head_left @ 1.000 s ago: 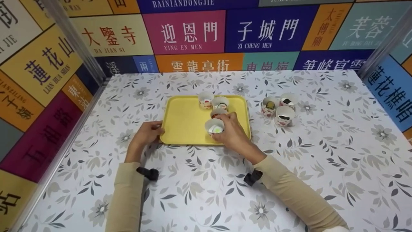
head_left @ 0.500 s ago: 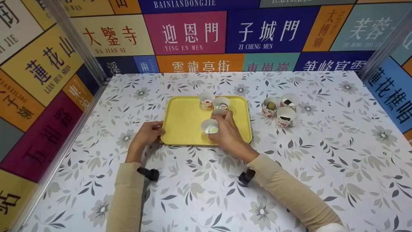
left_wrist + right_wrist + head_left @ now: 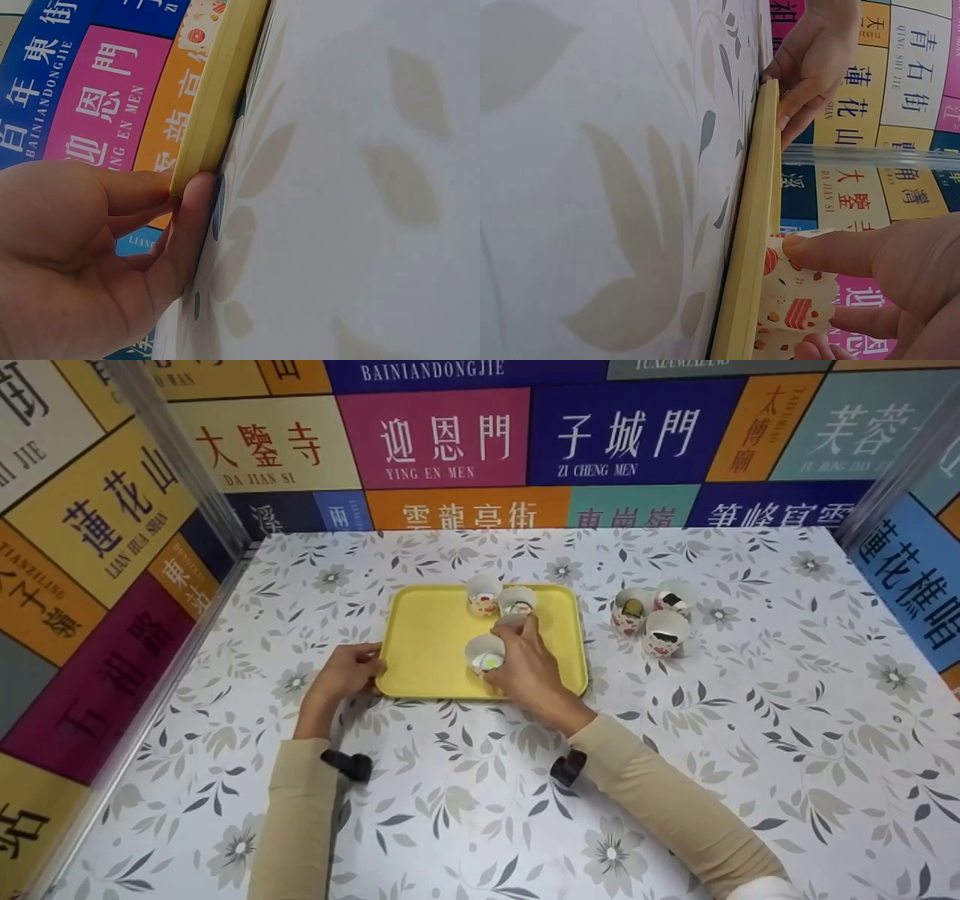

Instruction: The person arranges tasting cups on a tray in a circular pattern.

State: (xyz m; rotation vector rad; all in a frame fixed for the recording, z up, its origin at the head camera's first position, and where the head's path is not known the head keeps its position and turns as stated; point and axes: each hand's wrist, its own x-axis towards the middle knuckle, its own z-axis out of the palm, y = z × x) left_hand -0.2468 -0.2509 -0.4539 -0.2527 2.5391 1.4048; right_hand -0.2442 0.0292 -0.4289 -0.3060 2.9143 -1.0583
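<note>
In the head view, a yellow tray (image 3: 420, 637) lies on the patterned tablecloth. My left hand (image 3: 346, 669) pinches its left edge near the front corner, thumb and fingers meeting at the rim in the left wrist view. My right hand (image 3: 529, 667) holds a small paper cup (image 3: 485, 654) with a white and green item inside, over the front middle of the tray. Cake prints cover the cup's side (image 3: 799, 311) in the right wrist view. Just behind, a cup (image 3: 513, 619) is mostly hidden by the right fingers. Two more cups (image 3: 484, 595) stand at the tray's back.
Right of the tray, three similar paper cups (image 3: 666, 634) with dark or greenish items stand close together on the tablecloth (image 3: 495, 810). Walls with coloured sign panels (image 3: 435, 439) rise behind and at both sides.
My right hand has shifted a little to the left with the paper cup, away from the cup behind it. The left hand keeps its place on the tray.
</note>
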